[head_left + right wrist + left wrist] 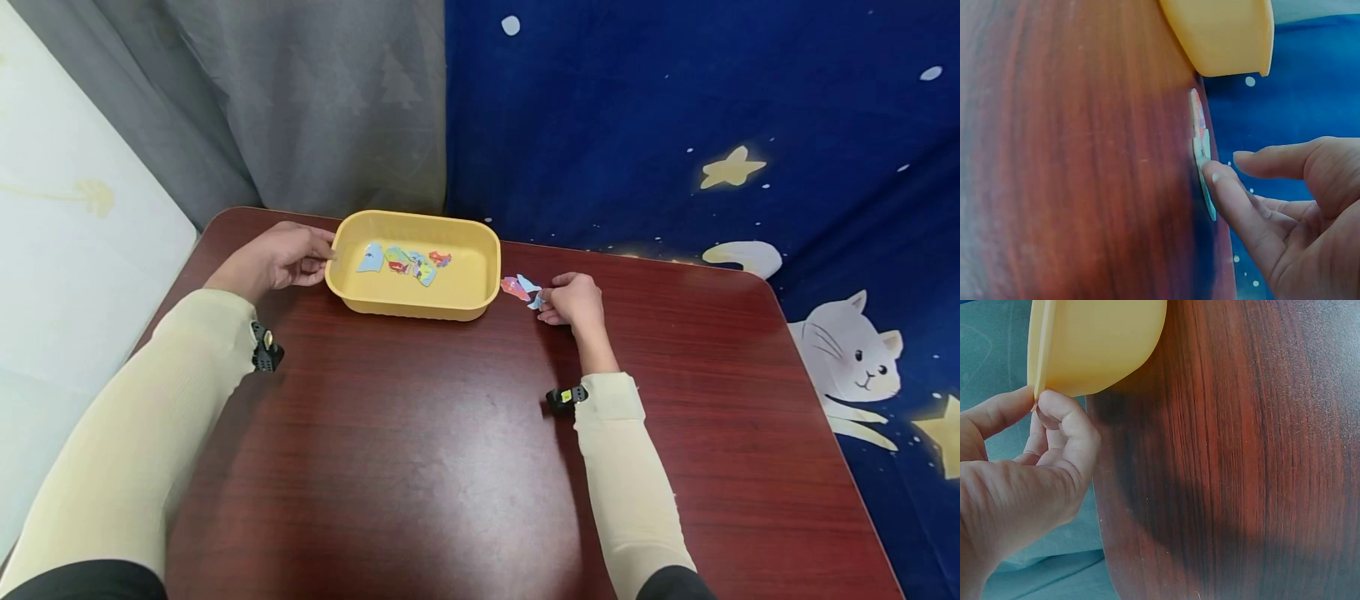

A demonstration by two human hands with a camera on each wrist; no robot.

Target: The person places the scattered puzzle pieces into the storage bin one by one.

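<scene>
Thumb and bent forefinger of the left hand, left of centre in the head view, are clamped on the left-end rim of a yellow tub, while the right hand, right of centre, has thumb and forefinger apart, the forefinger touching a small cluster of flat printed pieces just right of the tub. Other colourful pieces lie inside the tub, upper centre of the frame. Farther out, a reddish-brown table fills the lower middle, with a grey curtain upper left and a blue curtain upper right.
</scene>
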